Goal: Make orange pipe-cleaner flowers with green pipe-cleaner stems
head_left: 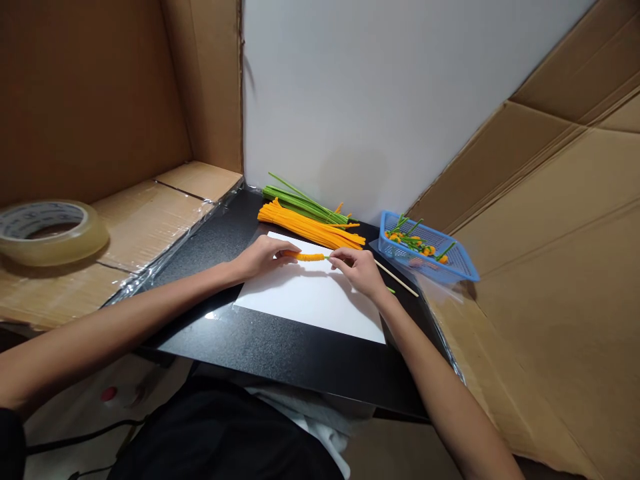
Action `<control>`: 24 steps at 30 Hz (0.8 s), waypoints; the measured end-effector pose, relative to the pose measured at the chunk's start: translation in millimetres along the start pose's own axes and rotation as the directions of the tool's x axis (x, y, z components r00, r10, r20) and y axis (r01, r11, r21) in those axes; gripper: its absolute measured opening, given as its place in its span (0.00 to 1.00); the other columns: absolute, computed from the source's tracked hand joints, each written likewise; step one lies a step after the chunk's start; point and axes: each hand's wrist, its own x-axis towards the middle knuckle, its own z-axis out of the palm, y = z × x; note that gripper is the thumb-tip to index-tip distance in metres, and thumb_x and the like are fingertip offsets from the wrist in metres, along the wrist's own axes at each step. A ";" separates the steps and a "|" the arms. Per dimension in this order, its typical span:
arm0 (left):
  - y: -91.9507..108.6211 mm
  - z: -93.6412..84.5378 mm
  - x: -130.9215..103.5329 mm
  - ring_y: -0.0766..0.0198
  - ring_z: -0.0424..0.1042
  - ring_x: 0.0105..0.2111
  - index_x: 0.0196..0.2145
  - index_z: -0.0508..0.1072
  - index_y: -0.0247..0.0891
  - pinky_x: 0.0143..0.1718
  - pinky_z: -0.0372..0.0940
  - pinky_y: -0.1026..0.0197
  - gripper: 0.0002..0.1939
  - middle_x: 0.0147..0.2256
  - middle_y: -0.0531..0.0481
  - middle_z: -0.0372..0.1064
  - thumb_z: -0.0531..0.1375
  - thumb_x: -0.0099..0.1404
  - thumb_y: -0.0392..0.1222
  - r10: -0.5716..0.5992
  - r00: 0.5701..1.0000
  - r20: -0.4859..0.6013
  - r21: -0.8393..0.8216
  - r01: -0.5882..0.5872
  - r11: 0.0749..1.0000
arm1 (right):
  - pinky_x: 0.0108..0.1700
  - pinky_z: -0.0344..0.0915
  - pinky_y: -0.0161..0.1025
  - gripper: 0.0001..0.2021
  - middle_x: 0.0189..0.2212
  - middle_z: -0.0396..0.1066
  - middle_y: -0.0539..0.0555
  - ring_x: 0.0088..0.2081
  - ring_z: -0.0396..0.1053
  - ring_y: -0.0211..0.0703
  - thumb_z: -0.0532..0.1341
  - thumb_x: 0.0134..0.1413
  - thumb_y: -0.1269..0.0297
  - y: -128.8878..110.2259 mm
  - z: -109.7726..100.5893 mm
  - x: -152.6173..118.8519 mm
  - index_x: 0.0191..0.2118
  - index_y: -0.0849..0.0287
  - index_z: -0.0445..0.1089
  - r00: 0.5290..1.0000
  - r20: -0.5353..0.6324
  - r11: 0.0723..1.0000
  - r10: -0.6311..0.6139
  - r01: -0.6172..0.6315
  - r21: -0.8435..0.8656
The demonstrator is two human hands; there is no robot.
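A: Head view, quick pass. Left hand [265,255] and right hand [361,270] both pinch one orange coil [310,257], held just over the white sheet [313,293] on the black table [280,347].

B: Grip state?

A: Left fingers closed on the coil's left end, right fingers closed on the right end, where a green stem [389,289] seems to continue under the hand. Thin wooden stick [397,277] lies just beside the right hand.

B: Other stuff?

A: Orange pipe cleaners [310,229] and green pipe cleaners [300,200] piled behind the sheet, blue basket [427,247] to the right with finished pieces, tape roll [47,232] well apart on the left.

B: Risks?

A: My guess: the coil could spring loose or unwind if either pinch slackens, and the right wrist could knock the stick off the table edge.
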 end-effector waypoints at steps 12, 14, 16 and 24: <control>4.6 -1.3 0.9 0.67 0.77 0.29 0.41 0.80 0.34 0.31 0.68 0.68 0.09 0.35 0.46 0.81 0.63 0.65 0.38 -0.027 0.999 -0.035 -0.030 0.026 0.999 | 0.30 0.59 0.36 0.08 0.23 0.74 0.51 0.25 0.67 0.39 0.63 0.55 0.60 -1.9 2.7 0.6 0.33 0.59 0.76 0.999 0.029 0.992 0.037 -0.041 0.118; 4.4 -0.7 0.8 0.67 0.76 0.29 0.42 0.79 0.33 0.31 0.69 0.68 0.10 0.34 0.45 0.80 0.64 0.65 0.41 -0.073 0.996 -0.045 -0.081 0.069 0.994 | 0.29 0.58 0.36 0.09 0.23 0.73 0.50 0.23 0.64 0.37 0.63 0.54 0.58 0.3 0.4 1.8 0.33 0.59 0.75 0.996 0.056 0.977 0.063 -0.073 0.202; 4.9 0.1 0.6 0.67 0.77 0.28 0.43 0.79 0.32 0.30 0.70 0.68 0.14 0.34 0.44 0.80 0.65 0.65 0.44 -0.120 0.992 -0.045 -0.156 0.112 0.981 | 0.27 0.56 0.36 0.11 0.22 0.72 0.49 0.21 0.60 0.36 0.63 0.54 0.56 2.4 -1.2 2.3 0.36 0.59 0.74 0.990 0.111 0.958 0.082 -0.109 0.264; 8.2 2.0 -1.3 0.68 0.76 0.26 0.43 0.78 0.32 0.30 0.70 0.68 0.13 0.32 0.45 0.79 0.64 0.66 0.45 -0.102 0.991 -0.084 -0.171 0.086 0.981 | 0.30 0.58 0.36 0.11 0.21 0.71 0.49 0.24 0.65 0.38 0.62 0.56 0.57 3.0 3.8 0.9 0.37 0.60 0.74 0.988 0.141 0.965 0.054 -0.088 0.247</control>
